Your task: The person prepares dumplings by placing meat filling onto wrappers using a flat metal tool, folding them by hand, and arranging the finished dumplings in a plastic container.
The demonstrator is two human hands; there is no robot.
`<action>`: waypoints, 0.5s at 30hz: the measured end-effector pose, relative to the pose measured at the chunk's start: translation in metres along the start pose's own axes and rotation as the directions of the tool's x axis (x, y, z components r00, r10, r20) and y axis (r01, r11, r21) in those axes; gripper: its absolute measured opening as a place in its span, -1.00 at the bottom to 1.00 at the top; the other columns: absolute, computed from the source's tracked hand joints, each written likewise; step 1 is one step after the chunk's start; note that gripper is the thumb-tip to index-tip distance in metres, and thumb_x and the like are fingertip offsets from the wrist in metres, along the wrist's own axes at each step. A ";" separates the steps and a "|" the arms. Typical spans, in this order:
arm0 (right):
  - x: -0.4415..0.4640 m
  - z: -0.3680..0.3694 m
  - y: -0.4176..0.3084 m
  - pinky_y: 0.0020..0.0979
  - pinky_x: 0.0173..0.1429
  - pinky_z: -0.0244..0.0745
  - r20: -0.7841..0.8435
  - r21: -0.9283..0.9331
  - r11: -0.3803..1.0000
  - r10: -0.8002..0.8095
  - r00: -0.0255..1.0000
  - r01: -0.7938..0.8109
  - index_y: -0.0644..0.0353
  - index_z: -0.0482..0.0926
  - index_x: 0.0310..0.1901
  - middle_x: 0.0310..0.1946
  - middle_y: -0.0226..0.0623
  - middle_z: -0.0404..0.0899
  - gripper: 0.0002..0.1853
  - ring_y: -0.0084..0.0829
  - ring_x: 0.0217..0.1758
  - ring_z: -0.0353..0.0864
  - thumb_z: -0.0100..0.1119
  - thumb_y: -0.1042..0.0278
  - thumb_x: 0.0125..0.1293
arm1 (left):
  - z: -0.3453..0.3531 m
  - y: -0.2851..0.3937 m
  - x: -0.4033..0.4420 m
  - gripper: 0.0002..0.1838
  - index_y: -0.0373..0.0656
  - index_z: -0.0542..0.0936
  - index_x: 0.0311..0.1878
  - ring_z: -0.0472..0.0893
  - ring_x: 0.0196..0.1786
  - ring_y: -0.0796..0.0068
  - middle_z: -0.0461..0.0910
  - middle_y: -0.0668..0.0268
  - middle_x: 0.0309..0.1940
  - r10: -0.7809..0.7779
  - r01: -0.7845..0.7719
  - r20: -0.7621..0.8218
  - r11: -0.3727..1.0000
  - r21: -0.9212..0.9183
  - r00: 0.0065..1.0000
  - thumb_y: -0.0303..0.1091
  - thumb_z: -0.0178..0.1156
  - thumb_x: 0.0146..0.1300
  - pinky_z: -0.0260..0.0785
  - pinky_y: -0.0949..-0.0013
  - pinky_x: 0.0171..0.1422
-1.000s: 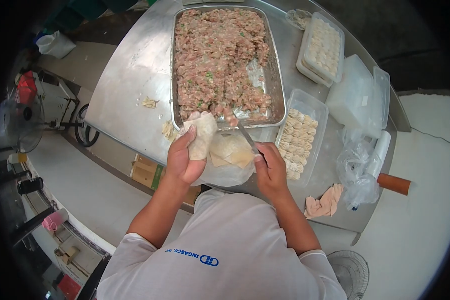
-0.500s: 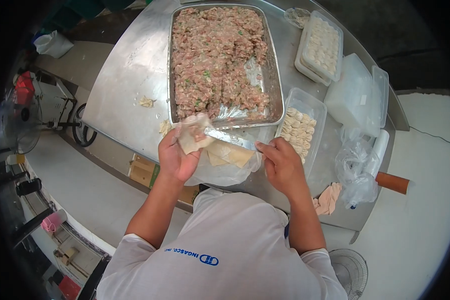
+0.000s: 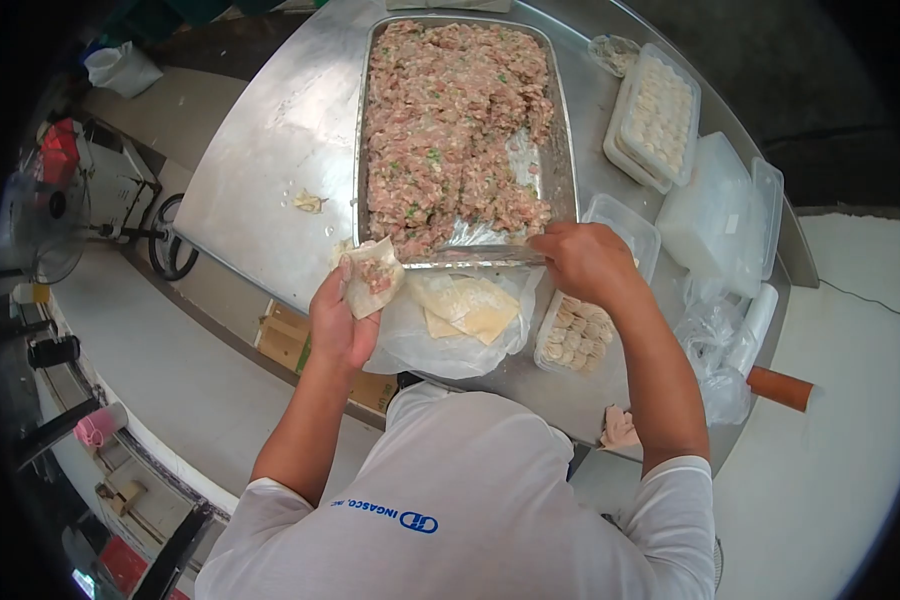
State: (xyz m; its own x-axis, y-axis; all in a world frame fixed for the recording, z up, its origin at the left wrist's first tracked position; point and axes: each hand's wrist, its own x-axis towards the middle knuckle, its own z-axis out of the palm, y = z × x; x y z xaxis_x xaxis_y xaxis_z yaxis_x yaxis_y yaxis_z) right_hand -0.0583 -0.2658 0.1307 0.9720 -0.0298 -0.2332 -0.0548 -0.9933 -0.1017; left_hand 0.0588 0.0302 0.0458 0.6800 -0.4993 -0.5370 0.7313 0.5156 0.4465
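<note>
My left hand [image 3: 342,325] cups a pale dumpling wrapper [image 3: 392,272] with a dab of ground meat filling [image 3: 375,277] on it, just off the tray's near left corner. In my right hand [image 3: 585,258] is a flat-bladed metal spatula [image 3: 495,250], its blade along the near end of the metal tray [image 3: 359,150]. Chopped meat with green bits [image 3: 450,130] fills most of that tray. Between my hands, a stack of square wrappers [image 3: 475,308] lies on a plastic bag [image 3: 410,345].
Right of the wrappers sits a plastic container of dumplings [image 3: 577,335], partly under my right arm. Farther back are another filled container [image 3: 660,110] and empty plastic tubs [image 3: 705,195]. A clear bag [image 3: 705,340], a roll [image 3: 755,335] and a pinkish cloth [image 3: 618,428] lie at the right.
My right hand has moved up and right, taking the spatula from the wrapper to the tray's near end. The left hand has dropped slightly, still holding the wrapper with meat on it.
</note>
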 end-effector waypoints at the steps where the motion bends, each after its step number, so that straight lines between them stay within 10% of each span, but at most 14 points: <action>1: 0.003 -0.003 0.001 -0.14 -0.17 0.62 0.008 0.076 0.997 -0.031 0.999 0.030 0.07 0.72 -0.13 -0.34 -0.27 0.65 -0.72 -0.17 -0.18 0.71 0.18 0.50 0.11 | -0.001 0.000 -0.001 -0.58 -0.31 0.39 0.31 0.54 0.29 0.17 0.52 0.08 0.22 0.002 -0.002 -0.003 1.000 -0.003 1.000 -0.20 -0.08 0.60 0.41 0.08 0.44; 15: -0.016 0.021 -0.020 -0.16 -0.14 0.60 -0.249 0.414 0.896 -0.059 0.967 0.162 0.01 0.73 -0.06 -0.28 -0.27 0.61 -0.67 -0.17 -0.19 0.68 0.22 0.52 0.13 | 0.019 0.000 -0.003 -0.58 -0.34 0.41 0.30 0.56 0.27 0.20 0.54 0.08 0.20 -0.011 0.014 0.084 1.000 -0.027 0.996 -0.22 -0.07 0.59 0.39 0.11 0.44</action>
State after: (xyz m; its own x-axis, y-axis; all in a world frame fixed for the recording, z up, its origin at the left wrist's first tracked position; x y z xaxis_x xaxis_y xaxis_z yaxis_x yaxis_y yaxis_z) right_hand -0.0779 -0.2429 0.1167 0.9998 0.0025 0.0210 0.0133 -0.8482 -0.5295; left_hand 0.0578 0.0190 0.0614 0.6738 -0.5619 -0.4799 0.7387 0.5276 0.4194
